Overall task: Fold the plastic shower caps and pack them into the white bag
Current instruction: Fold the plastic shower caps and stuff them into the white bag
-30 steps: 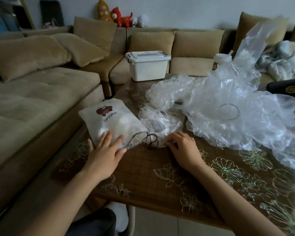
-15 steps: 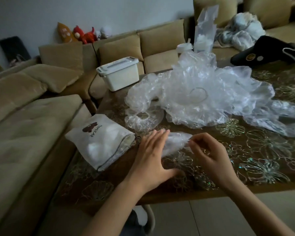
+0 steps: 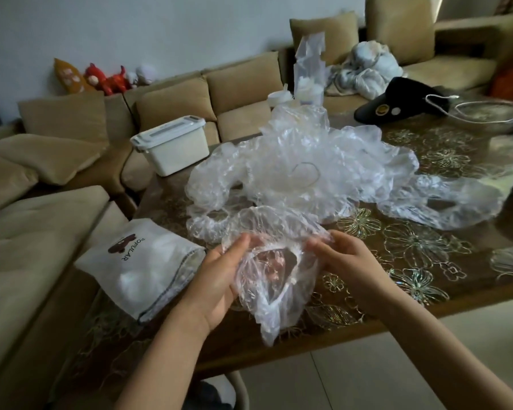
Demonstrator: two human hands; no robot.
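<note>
Shower cap (image 3: 274, 273) pinched by left hand (image 3: 216, 279), right hand (image 3: 348, 261); cap pile (image 3: 308, 173) behind, white bag (image 3: 142, 261) leftward.

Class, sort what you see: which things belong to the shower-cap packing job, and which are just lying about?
Job: held shower cap, heap of shower caps, white bag.
Lying about: lidded white box, black cap, plush toys.
</note>
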